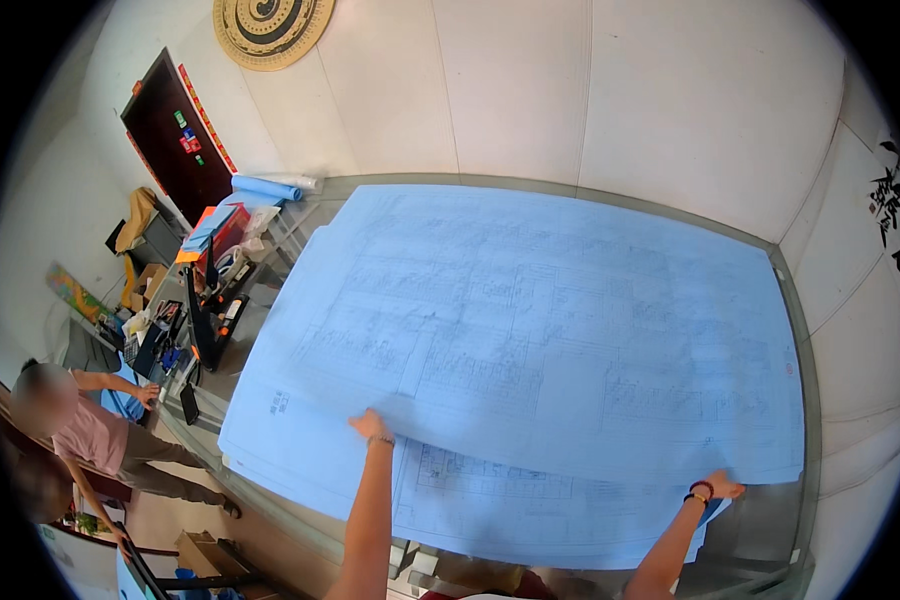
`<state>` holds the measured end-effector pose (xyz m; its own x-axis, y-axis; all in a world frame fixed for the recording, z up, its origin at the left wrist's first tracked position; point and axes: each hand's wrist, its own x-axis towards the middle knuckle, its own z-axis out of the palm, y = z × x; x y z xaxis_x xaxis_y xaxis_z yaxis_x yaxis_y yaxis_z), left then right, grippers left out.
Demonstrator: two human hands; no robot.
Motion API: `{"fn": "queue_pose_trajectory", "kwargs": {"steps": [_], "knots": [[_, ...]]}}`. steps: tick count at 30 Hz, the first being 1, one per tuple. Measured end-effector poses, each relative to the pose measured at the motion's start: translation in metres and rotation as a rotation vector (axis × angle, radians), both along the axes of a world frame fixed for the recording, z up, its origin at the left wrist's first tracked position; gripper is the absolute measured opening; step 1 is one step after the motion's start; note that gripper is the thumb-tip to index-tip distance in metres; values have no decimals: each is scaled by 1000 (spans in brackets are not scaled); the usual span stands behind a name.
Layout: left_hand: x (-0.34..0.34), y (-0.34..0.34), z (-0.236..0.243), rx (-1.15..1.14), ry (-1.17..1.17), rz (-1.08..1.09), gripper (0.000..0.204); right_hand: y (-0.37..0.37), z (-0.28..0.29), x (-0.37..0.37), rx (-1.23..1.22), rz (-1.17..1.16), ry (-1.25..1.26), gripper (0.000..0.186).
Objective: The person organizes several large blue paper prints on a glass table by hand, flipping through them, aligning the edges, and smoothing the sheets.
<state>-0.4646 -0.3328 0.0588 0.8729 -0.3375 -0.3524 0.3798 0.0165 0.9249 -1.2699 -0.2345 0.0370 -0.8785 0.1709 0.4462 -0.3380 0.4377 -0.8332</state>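
Note:
Large blue drawing sheets (530, 330) lie stacked on a glass-topped table (802, 510), the top one offset over a lower printed sheet (490, 510). My left hand (370, 428) pinches the front edge of the top sheet, left of centre. My right hand (720, 487) grips that same sheet near its front right corner, a bracelet on the wrist. The fingertips of both hands are partly hidden by the paper.
A person (95, 430) in pink stands at the left. The table's left side holds blue rolls (265, 188), a laptop (210, 320), a phone (190, 403) and clutter. Cardboard boxes (200, 560) sit lower left. Walls (690, 100) border the back and right.

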Motion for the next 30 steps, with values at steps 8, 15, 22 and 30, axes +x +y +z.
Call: {"fn": "queue_pose_trajectory", "kwargs": {"steps": [8,15,22,30], "knots": [[-6,-65,13,-30,234,-183,12,-53,27,-27,-642,350,-872,49],[3,-2,27,-154,118,-256,21,25,19,-33,-611,591,-785,31],[-16,20,0,29,99,153,10,51,-28,-45,-868,587,-844,24],[30,-102,-10,604,-892,-668,21,-66,-17,-92,-373,735,-748,24]]}}
